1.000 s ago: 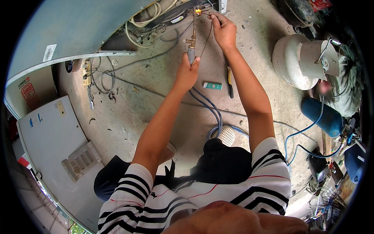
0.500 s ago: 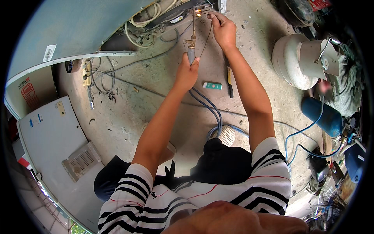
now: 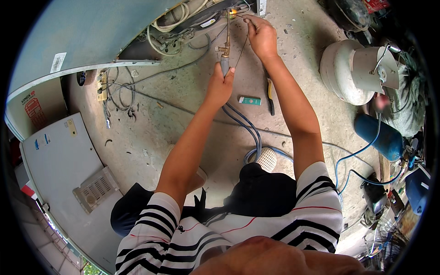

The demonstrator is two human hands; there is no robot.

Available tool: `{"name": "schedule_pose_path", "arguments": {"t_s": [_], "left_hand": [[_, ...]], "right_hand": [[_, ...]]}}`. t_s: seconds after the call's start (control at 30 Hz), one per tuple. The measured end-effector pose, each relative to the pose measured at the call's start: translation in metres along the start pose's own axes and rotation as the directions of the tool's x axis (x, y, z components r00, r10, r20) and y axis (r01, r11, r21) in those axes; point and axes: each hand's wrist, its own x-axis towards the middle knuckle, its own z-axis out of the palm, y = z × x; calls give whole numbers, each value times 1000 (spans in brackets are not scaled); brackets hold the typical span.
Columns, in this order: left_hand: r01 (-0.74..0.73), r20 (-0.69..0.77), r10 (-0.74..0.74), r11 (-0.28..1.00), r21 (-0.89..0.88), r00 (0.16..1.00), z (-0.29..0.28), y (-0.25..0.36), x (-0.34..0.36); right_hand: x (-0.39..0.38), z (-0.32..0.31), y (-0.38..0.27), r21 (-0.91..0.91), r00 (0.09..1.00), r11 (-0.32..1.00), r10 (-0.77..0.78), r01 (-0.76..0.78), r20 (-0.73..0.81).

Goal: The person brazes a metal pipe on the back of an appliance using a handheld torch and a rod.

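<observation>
The left hand [image 3: 220,86] is closed around a gas torch [image 3: 225,50]; the right hand [image 3: 262,39] tightly pinches a thin bent rod [image 3: 242,50], one end near the orange flame [image 3: 233,12].

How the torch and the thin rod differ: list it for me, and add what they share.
Build: the torch has a grey handle and brass-coloured valve; the thin rod is plain and slimmer.
Line: the torch's tube runs nearly straight, while the thin rod bends sharply.
Hold: the left hand wraps the torch, whereas the right hand pinches the thin rod.
Shared: each has an end close to the orange flame.
</observation>
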Motion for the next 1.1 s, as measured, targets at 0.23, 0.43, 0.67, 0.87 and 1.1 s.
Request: {"name": "schedule_pose_path", "arguments": {"t_s": [0.23,0.43,0.67,0.87,1.1], "left_hand": [[4,10,-4,1000,-14,1000,-1,4,-1],[-29,-12,29,1000,-12,1000,0,0,0],[-3,6,3,1000,-8,1000,-2,5,-1],[-56,-32,55,998,-4,998,0,-1,-1],[-84,-46,84,996,-12,995,2,-6,1]], "right_hand": [[1,-5,-2,-34,998,997,-61,63,33],[2,-5,-2,-62,996,995,-77,80,51],[2,-6,-3,-86,994,992,-81,87,69],[2,-7,-4,-88,993,992,-87,93,74],[0,-3,1,-94,997,993,-67,71,37]]}}
